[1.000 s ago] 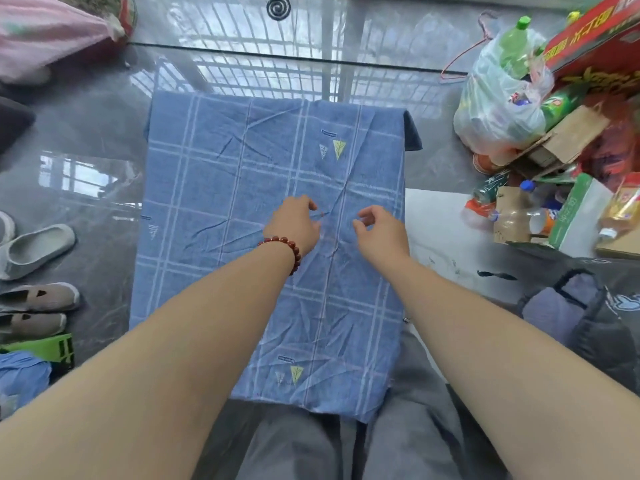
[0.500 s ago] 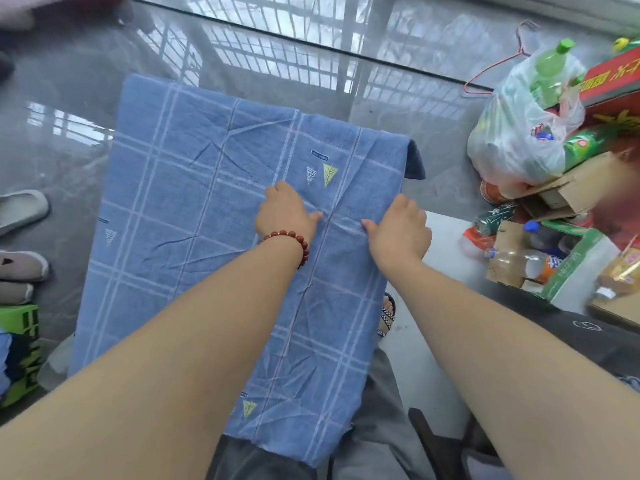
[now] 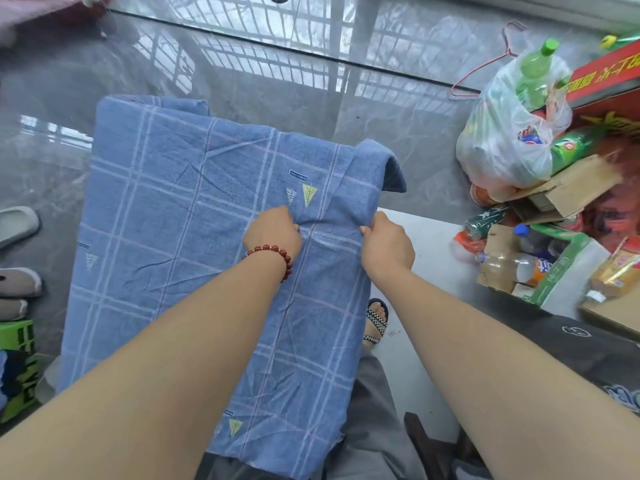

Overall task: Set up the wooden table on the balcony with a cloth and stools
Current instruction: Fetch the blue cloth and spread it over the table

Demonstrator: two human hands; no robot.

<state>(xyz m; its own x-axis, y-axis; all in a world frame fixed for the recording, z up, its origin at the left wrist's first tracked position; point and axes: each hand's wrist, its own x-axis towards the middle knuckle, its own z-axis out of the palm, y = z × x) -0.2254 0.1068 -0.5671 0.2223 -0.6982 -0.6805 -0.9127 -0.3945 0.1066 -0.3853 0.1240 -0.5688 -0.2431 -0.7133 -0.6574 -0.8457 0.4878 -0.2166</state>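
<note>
Spreading the cloth (image 3: pixel 166 237): left hand (image 3: pixel 273 232) and right hand (image 3: pixel 388 245) are each pinching its fold in closed grips — flattening outward seems next.

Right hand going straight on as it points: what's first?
The blue cloth: the right hand pinches a ridge of it, and that line runs on over more cloth, probably clear of the left hand.

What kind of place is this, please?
Probably a home balcony or a room beside one: the glossy grey floor tiles reflect window bars, slippers lie at the left, and a plastic bag of drink bottles sits among cartons.
</note>
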